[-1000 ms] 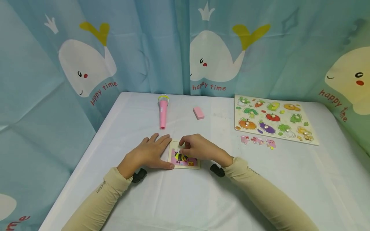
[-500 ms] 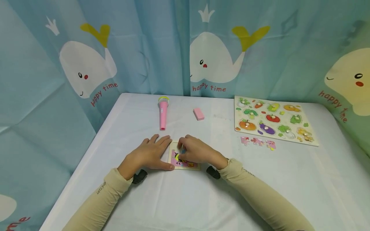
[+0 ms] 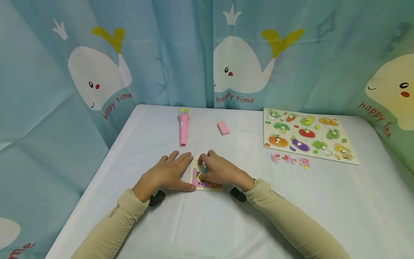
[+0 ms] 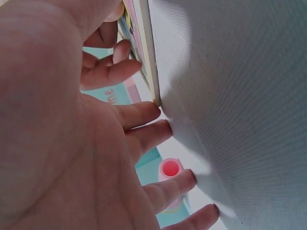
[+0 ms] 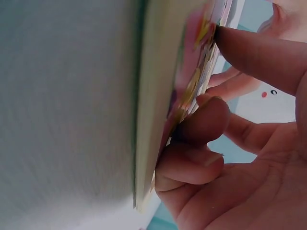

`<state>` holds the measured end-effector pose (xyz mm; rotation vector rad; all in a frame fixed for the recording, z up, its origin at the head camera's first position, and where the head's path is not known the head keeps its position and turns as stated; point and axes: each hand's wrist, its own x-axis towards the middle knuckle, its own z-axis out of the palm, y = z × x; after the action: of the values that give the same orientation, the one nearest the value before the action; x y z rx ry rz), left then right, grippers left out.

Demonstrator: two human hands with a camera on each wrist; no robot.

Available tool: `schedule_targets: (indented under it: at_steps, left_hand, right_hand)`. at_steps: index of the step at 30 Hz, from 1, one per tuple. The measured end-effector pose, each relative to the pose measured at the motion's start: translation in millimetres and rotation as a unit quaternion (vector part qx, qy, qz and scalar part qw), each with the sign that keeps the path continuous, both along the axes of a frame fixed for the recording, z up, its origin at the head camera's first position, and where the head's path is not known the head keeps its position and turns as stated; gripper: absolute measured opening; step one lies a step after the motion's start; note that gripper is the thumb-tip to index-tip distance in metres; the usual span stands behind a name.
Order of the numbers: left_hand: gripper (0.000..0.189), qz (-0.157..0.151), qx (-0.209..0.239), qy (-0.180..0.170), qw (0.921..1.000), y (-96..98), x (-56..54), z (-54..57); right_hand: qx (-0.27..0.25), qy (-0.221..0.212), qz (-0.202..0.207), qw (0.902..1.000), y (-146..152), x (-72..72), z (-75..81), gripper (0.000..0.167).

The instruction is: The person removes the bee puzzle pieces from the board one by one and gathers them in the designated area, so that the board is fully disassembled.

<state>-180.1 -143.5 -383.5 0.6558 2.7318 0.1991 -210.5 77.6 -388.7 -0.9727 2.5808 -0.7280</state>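
Note:
My left hand (image 3: 168,173) lies spread beside the small wooden jigsaw puzzle (image 3: 196,183), its thumb at the tray's near left corner and a fingertip against its left edge. In the left wrist view the fingers of that hand (image 4: 136,115) are straight, tips on the cloth. My right hand (image 3: 221,169) is over the puzzle, covering its upper right part. In the right wrist view the right thumb (image 5: 254,52) touches the bee picture and the other fingers (image 5: 192,163) are bent down onto it. Whether a piece sits between thumb and fingers is hidden.
Loose pink jigsaw pieces (image 3: 289,159) lie right of the puzzle, below a vegetable peg board (image 3: 310,135). A pink toy microphone (image 3: 183,129) and a pink block (image 3: 223,128) lie farther back. A printed curtain (image 3: 181,54) hangs behind the white table (image 3: 207,223).
My right hand has lowered slightly left over the puzzle, its fingers now down on the picture and covering more of the bee. My left hand stays in place.

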Motion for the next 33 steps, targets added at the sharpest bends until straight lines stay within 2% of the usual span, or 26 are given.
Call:
schedule_targets:
  at_steps: [5,12,21,28,33]
  left_hand:
    - [0.107,-0.001,0.002,-0.001,1.0000,0.8,0.8,-0.2]
    - [0.107,0.000,0.001,-0.004,1.0000,1.0,0.5,-0.8]
    - [0.108,0.002,0.000,-0.003,1.0000,0.9,0.3,-0.4]
    - [0.108,0.000,0.002,0.000,1.0000,0.0,0.3,0.1]
    - [0.108,-0.001,0.004,-0.002,1.0000,-0.8,0.1,-1.0]
  right_hand:
    - [0.000,-0.004,-0.010,0.9999,-0.3,2.5,-1.2,0.027]
    - [0.002,-0.007,-0.018,0.9998,-1.2,6.8,0.7,0.027]
    - [-0.010,0.002,-0.007,0.9999,-1.4,7.4,0.5,0.027]
    - [-0.040,0.023,0.019,0.9987,-2.8,5.0,-1.2,0.024]
    - [-0.062,0.018,0.022,0.9977,-3.8,2.8,-1.9,0.021]
